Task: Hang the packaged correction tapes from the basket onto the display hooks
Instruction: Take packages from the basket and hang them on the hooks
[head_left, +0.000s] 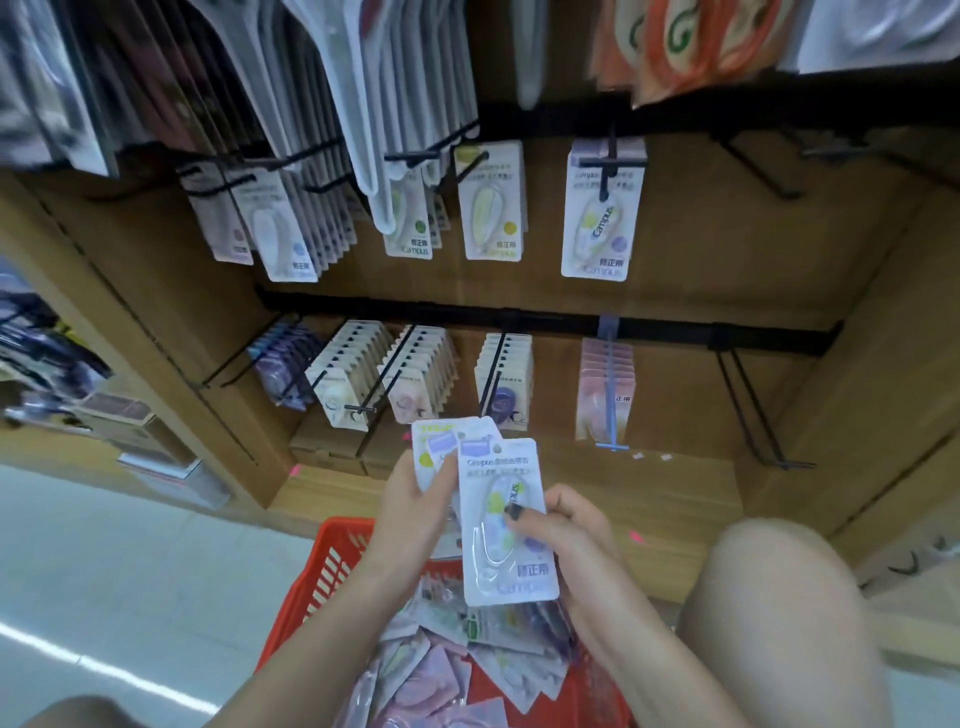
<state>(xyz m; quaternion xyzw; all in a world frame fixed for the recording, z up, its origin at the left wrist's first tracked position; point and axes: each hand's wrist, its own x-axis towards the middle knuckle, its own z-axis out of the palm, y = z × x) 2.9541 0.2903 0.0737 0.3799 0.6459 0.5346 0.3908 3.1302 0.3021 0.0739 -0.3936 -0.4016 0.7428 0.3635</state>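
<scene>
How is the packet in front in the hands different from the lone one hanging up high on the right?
The front packet is pinched by the right hand over the red basket; the hanging packet is on a black hook. The front one tilts; the hanging one hangs nearly straight. Both are white Campus correction tapes.

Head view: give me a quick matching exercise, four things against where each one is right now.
Things:
1. front pack
2. fanned packs
3. loose packs
4. purple-dot pack

Places:
A. in the red basket
B. hanging on an upper-row hook
C. held by the left hand
D. held by the right hand

Pairs: 1-D, 2-C, 3-A, 4-B
</scene>
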